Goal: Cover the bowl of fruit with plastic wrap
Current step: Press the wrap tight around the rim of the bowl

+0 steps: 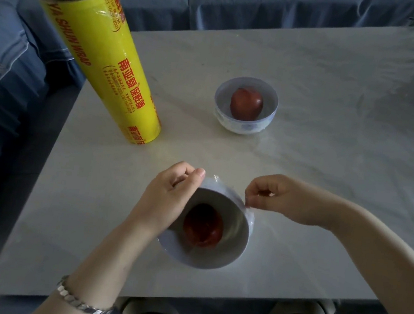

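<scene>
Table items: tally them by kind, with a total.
Bowls: 2, the near bowl held by the left hand and right hand, and the far bowl
Apples: 2, near, far
Wrap rolls: 1
Total: 5

Left hand [166, 199]: I have it at 7 o'clock, fingers curled, thumb up, cupping | Right hand [281, 201]: at 4 o'clock, thumb and fingertips pinched together | Forearms: both bare, converging toward centre | Left wrist: metal link bracelet [81, 301]

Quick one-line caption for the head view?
Both hands, left hand and right hand, press clear plastic wrap around the near white bowl.
</scene>
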`<state>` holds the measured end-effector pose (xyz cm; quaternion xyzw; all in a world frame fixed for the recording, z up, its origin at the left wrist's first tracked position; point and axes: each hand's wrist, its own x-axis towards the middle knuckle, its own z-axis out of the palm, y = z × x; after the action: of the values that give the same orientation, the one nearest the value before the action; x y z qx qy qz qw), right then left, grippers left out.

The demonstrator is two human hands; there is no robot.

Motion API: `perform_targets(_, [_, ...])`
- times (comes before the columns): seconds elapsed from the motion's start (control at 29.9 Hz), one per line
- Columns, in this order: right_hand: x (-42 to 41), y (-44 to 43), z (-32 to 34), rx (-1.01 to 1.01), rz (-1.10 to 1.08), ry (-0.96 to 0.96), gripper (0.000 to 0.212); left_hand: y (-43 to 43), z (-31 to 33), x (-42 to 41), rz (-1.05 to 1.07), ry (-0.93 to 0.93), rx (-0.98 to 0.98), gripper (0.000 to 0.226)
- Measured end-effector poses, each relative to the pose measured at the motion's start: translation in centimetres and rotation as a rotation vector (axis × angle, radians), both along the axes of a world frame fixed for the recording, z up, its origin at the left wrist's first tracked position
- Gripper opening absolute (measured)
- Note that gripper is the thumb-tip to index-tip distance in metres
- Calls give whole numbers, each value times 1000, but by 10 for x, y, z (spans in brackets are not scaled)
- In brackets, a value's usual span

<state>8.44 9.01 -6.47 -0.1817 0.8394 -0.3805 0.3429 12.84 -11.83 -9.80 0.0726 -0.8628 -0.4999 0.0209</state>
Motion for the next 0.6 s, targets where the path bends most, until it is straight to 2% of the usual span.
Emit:
perform_targets(0.2, [12,-14,-22,-386,-333,-141,23,-4,-6,-1,85,19,-6,59])
perform_targets(0.27, [13,-19,-22,-451,-402,-201,25,-5,-6,-1,104,20,-7,56])
perform_targets(0.37, [7,-18,-15,-367,-354,-261,24,-5,-6,0,120,23,-16,48])
perform_targets(0.47, [0,-17,-9,-265,-302,-339,33,-2,-5,-1,105,22,-17,47])
perform_targets(0.6, [-6,-24,-5,-271,-357,-448,34,-3,-5,0,127,28,-41,50])
